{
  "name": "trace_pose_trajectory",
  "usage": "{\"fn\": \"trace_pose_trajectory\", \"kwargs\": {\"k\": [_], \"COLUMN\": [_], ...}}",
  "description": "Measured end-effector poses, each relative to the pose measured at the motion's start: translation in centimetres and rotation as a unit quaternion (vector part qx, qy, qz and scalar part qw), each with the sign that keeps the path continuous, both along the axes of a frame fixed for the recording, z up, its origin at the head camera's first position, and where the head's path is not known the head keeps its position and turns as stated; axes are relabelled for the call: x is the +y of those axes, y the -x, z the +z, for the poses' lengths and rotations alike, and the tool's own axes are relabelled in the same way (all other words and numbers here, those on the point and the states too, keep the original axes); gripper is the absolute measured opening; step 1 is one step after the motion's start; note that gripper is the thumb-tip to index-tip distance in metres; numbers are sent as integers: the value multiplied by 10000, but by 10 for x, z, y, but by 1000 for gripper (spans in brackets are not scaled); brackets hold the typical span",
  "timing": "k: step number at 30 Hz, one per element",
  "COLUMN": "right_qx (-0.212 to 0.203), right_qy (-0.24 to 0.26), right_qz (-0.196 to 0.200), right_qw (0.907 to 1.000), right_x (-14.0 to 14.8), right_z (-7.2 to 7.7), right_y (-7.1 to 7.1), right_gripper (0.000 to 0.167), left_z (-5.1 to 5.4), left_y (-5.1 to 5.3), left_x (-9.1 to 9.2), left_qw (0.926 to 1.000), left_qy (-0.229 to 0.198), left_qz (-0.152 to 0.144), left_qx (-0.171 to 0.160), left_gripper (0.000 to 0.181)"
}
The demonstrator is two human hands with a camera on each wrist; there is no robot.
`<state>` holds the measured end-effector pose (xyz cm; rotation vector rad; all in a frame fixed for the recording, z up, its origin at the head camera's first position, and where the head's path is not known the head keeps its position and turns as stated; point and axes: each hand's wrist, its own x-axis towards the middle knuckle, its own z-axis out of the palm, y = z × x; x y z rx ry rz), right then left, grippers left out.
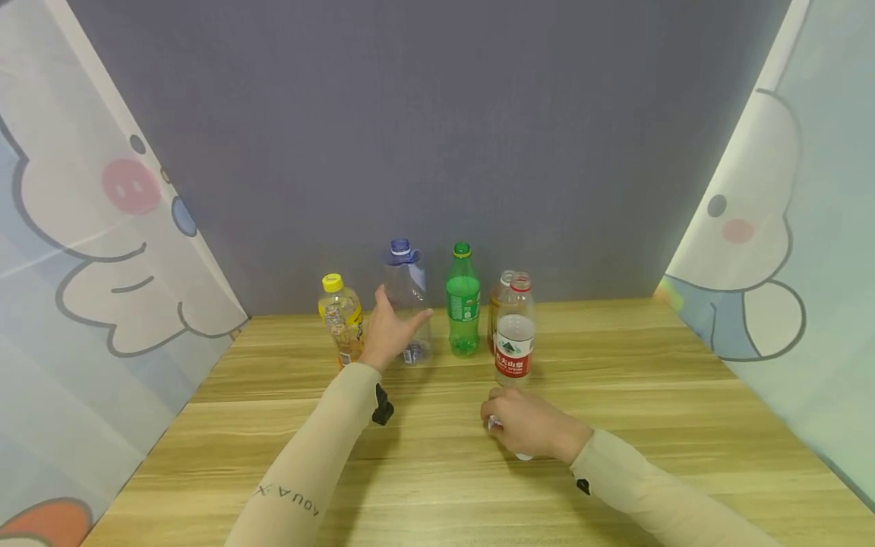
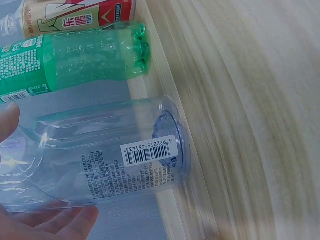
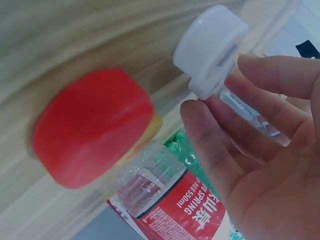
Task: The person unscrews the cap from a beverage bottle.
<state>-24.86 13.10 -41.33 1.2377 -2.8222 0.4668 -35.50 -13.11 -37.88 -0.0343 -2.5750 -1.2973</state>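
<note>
A tall clear plastic bottle (image 1: 412, 285) with a blue neck stands upright on the wooden table. My left hand (image 1: 394, 330) is round it, thumb on one side and fingers (image 2: 75, 222) on the other. The bottle's barcode and base show in the left wrist view. Nearer the table's front, my right hand (image 1: 526, 425) pinches a small white bottle cap (image 3: 212, 47) between thumb and fingertips. Close by lies a red cap (image 3: 95, 127), which the hand hides in the head view. A white bit (image 1: 524, 456) peeks out beneath the hand; I cannot tell what it is.
A yellow-capped bottle (image 1: 333, 308) stands left of the left hand. To the right are a green bottle (image 1: 463, 308), an amber bottle (image 1: 493, 311) and, partly before it, a red-labelled water bottle (image 1: 514, 342). A grey wall (image 1: 437, 137) rises behind the table (image 1: 649, 395).
</note>
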Motion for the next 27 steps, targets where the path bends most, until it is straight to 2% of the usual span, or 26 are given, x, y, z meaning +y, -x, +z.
{"fn": "trace_pose_trajectory", "kwargs": {"k": [10,23,27], "right_qx": [82,327,343], "right_qy": [144,358,368], "right_qz": [-113,-76,-142], "right_qw": [9998,9988,9986], "right_x": [-1,-17,-23], "right_z": [5,20,26], "right_y": [2,-1,-4], "right_gripper": [11,18,19], "left_z": [0,2,3], "left_y": [1,-1,-4], "left_x": [0,0,-2], "left_qw": [10000,10000,9999], "left_qy": [74,-34,89], "left_qz": [5,-16,-52], "left_qx": [30,-48,-19], "left_gripper": [118,119,121]}}
